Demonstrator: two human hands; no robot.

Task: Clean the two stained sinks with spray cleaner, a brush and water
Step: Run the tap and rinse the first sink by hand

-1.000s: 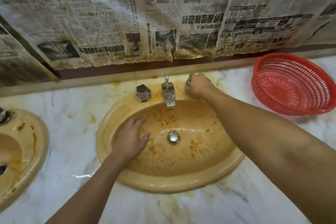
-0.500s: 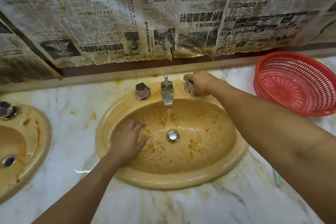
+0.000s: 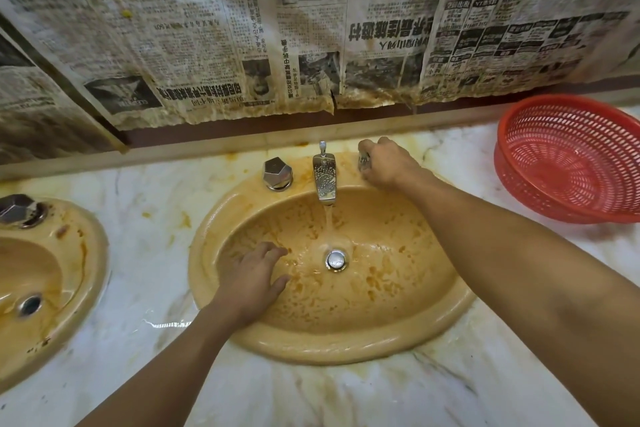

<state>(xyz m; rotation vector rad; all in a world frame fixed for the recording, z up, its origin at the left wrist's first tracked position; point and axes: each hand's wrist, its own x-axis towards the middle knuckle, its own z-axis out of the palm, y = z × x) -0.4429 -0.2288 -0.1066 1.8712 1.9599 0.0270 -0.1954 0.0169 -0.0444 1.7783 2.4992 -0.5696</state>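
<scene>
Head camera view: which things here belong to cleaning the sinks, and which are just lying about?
Part of the job:
stained sink
second sink on the left
spout with water running
right tap knob, gripped by the right hand
left hand, in the basin

Just lying about:
red basket
newspaper on the wall

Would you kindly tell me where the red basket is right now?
In the head view the red basket sits on the marble counter at the far right, just right of the central sink and the right hand gripping its tap handle.
</scene>
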